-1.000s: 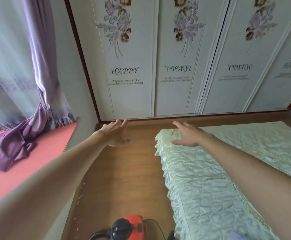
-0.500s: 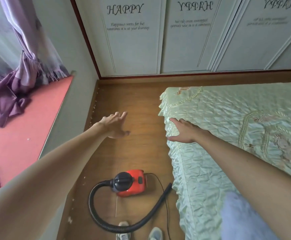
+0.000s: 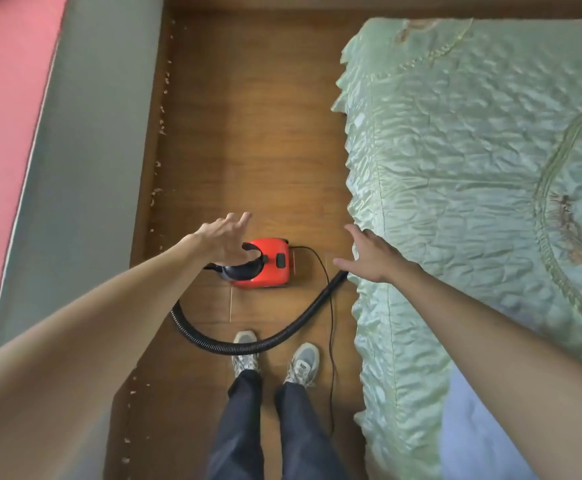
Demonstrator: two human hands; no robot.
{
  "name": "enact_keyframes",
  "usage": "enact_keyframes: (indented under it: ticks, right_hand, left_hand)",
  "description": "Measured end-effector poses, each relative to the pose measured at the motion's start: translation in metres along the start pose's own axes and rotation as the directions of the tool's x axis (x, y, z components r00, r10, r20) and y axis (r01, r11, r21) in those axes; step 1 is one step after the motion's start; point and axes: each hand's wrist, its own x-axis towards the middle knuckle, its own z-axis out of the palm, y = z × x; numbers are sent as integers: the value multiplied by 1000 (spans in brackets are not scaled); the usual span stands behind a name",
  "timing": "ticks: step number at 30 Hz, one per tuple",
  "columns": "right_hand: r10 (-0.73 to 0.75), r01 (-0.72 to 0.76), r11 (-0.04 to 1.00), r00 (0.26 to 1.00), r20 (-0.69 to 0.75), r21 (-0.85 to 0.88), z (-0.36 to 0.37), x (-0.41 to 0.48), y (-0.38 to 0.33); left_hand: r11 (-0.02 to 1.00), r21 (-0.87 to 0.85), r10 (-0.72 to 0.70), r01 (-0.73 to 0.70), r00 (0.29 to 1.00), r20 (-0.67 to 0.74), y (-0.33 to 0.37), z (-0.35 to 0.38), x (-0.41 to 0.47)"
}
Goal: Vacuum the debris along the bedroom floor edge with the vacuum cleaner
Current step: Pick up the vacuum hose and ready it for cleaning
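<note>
**Both hands out, vacuum on the floor**

Red vacuum cleaner (image 3: 270,266) sits on the wooden floor (image 3: 265,133) between the wall (image 3: 85,150) and the bed (image 3: 473,168). Its black hose (image 3: 248,346) loops past the person's shoes (image 3: 301,362), far end near the bed's edge. Debris (image 3: 159,126) is strewn along the wall-side floor edge. Left hand (image 3: 225,242) hangs above the vacuum, grip released, fingers spread. Right hand (image 3: 371,256) likewise released, empty, by the bed's edge.
</note>
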Motion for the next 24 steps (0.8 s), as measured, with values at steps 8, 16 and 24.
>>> enact_keyframes:
  ticks: [8,16,24]
  right_hand:
    - [41,-46,998,990,136,37,113,52,21]
    - [65,-76,997,959,274,30,227,104,46]
    - [87,-101,995,946,314,28,303,161,64]
  left_hand:
    - [991,-127,-32,50,989,145,-36,122,52]
    - [970,-212,-53,120,954,296,-69,254,104]
    - [982,-170,-11,85,917,398,-86,355,151]
